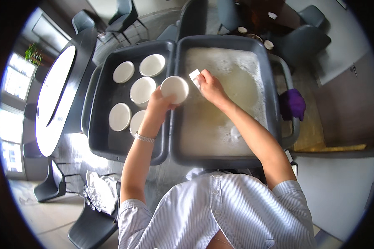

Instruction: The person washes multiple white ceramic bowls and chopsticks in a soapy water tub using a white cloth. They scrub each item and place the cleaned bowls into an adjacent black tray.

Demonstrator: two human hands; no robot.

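Note:
My left hand [158,104] grips a small white bowl [176,85], its inside turned up, above the wall between two dark grey plastic tubs. In my right hand [212,88] is a small white block, apparently a sponge [195,76], held just right of the bowl without touching it. Below that hand, the right tub [221,40] contains cloudy, sudsy water [212,133]. A pale object [235,133] shows partly at the surface; I cannot tell what it is. Several white bowls [152,65] sit apart in the left tub [95,137], one partly behind my left wrist.
A purple cloth [292,104] hangs on the grey cart handle [288,73] at right. Chairs [121,18] and a round table [54,102] stand to the left. Glasses and crumpled white material [101,191] rest on a chair at lower left. Cups [268,44] stand beyond the right tub.

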